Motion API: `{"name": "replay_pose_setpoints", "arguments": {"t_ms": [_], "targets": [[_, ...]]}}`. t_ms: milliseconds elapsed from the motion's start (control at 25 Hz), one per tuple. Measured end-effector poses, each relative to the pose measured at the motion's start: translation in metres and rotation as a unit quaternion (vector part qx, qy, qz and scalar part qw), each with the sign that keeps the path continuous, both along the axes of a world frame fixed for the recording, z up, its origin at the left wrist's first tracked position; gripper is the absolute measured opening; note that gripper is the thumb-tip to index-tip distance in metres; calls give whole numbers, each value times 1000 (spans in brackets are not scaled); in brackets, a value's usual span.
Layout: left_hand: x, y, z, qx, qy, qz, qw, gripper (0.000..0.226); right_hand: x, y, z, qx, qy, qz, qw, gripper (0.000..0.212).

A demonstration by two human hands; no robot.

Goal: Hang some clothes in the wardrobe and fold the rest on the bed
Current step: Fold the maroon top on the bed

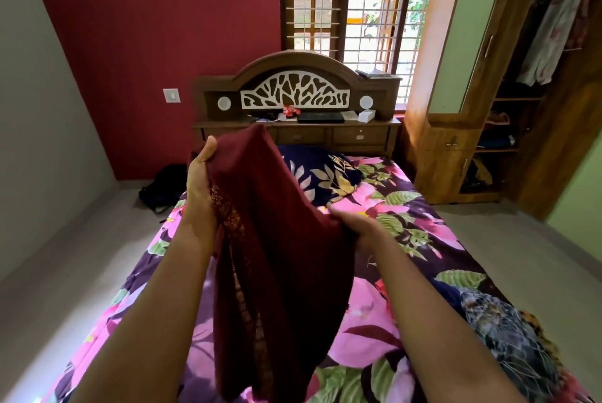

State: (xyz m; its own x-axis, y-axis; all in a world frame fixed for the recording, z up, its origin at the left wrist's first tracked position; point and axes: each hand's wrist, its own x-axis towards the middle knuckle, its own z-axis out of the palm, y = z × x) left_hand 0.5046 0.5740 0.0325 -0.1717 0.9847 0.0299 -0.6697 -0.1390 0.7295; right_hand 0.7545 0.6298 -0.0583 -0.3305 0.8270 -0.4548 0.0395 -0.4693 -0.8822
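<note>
Matt maroon knit cloth garment (280, 239) w/ gold thread; smooth printed cotton-like bedsheet (407, 239); polished wood headboard (293, 63).

Reaches both bare forearms up from the bottom edge toward mid-frame. Holds the left hand (200, 181) higher, left of centre, palm side showing, and pinches the maroon garment (277, 239) under an upright thumb, fingers hidden behind. Sets the right hand (353, 226) lower, right of centre, gripping the cloth's edge.

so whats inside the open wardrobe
In the wardrobe, pale clothes hang up top; darker bundles sit on shelves below, too shaded to name. Whatever is behind the green-panelled door is hidden.
</note>
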Motion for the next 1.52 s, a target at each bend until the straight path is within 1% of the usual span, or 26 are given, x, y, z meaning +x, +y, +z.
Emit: {"name": "replay_pose_setpoints", "arguments": {"t_ms": [80,120,200,240,280,320,360,400,440,480,520,600,640,680,760,840,960,1000,1080,1120,1160,1280,1360,1440,1480,1520], "targets": [[-17,-4,-14,-4,-4,7,1000,49,20,2,10,18,182,-82,980,44],[-24,-6,-19,-5,2,12,1000,53,25,3,12,20,197,-87,976,44],[-26,-12,-23,-6,18,3,1000,51,29,-2,10,7,18,-7,1000,39],[-23,-14,-22,-11,24,-4,1000,45,31,-8,11,-9,-67,24,997,37],[-22,-11,-24,-28,40,3,999,37,34,-9,12,-8,-69,22,997,33],[-21,-8,-25,-47,55,10,997,31,37,-10,16,21,-10,-24,999,26],[-23,-4,-29,-58,53,25,997,28,41,-9,21,67,107,-85,988,20],[-27,0,-35,-63,33,31,997,28,45,-9,27,109,207,-140,962,20],[-29,3,-42,-73,25,25,997,31,48,-7,31,130,256,-154,945,23],[-29,4,-51,-105,49,-6,993,32,48,-5,33,141,250,-151,946,24],[-29,2,-63,-158,124,-41,979,27,49,-2,31,138,203,-134,960,22],[-26,-3,-85,-265,264,-117,920,27,54,-3,30,95,82,-87,988,10],[-25,-3,-90,-296,280,-129,904,34,58,-3,30,81,75,-89,990,12],[-25,0,-91,-297,254,-125,912,37,62,-4,29,89,105,-115,984,16],[-26,7,-84,-247,163,-78,952,31,66,-12,33,115,231,-194,946,16],[-24,15,-77,-244,165,-53,954,19,67,-14,34,114,275,-264,917,18],[-26,28,-93,-286,264,-21,921,12,73,-11,29,117,273,-350,888,7],[-29,33,-103,-301,326,22,896,19,75,-12,27,107,275,-370,881,6],[-32,36,-117,-320,465,80,821,32,81,-15,24,91,282,-406,864,5],[-30,36,-122,-324,487,89,806,34,84,-15,21,90,290,-413,858,6],[-28,35,-123,-322,480,83,812,33,86,-15,20,88,292,-414,858,11],[-17,30,-100,-257,258,-14,931,12,92,-18,19,89,264,-391,877,22],[-16,29,-83,-160,136,-45,977,23,95,-21,14,95,261,-381,882,27],[-13,31,-74,-146,159,-45,975,26,102,-21,9,97,235,-371,893,26],[-12,31,-77,-175,250,-32,952,22,105,-18,5,90,210,-358,905,29],[-11,30,-78,-216,376,-4,901,12,108,-14,-3,87,151,-343,923,34]]}}
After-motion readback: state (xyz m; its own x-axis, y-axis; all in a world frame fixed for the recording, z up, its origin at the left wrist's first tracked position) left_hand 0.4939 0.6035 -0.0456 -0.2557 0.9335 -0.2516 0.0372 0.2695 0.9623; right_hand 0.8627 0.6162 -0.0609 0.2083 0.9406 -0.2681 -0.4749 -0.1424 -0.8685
